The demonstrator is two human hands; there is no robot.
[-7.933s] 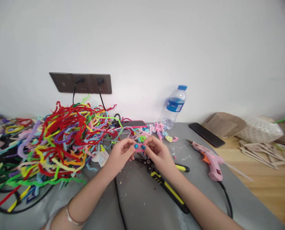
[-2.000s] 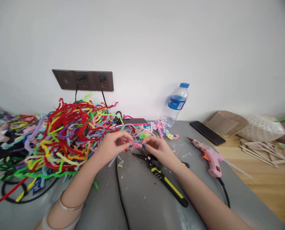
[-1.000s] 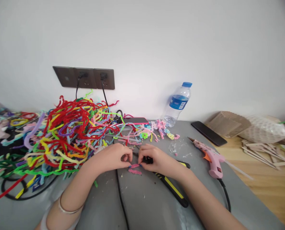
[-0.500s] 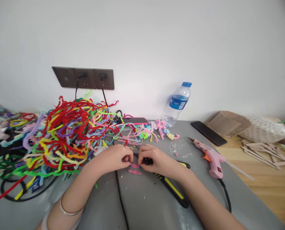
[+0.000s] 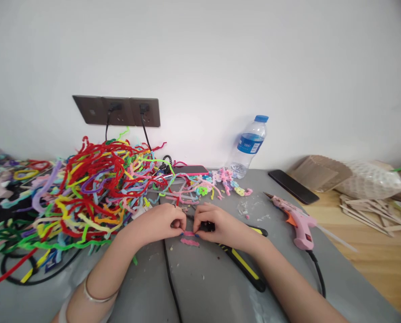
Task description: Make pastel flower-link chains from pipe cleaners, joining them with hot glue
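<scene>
Between my two hands is a short pink pipe cleaner piece (image 5: 188, 233), low over the grey table. The fingertips of my left hand (image 5: 168, 220) pinch its left end. My right hand (image 5: 217, 226) pinches the right end with thumb and forefinger. Just in front of it, a second short pink pipe cleaner piece (image 5: 190, 242) lies on the table. Black-and-yellow-handled pliers (image 5: 242, 264) lie partly under my right hand and wrist, which hide some of them.
A big tangle of coloured pipe cleaners (image 5: 95, 188) fills the left. A pink glue gun (image 5: 303, 226) lies right, near a black phone (image 5: 293, 186). A water bottle (image 5: 249, 150) leans on the wall. A black cable (image 5: 170, 278) crosses the table; wooden sticks (image 5: 375, 215) lie far right.
Both hands hold the same pinch on the pink piece, with hardly any movement. The whole view has shifted very slightly.
</scene>
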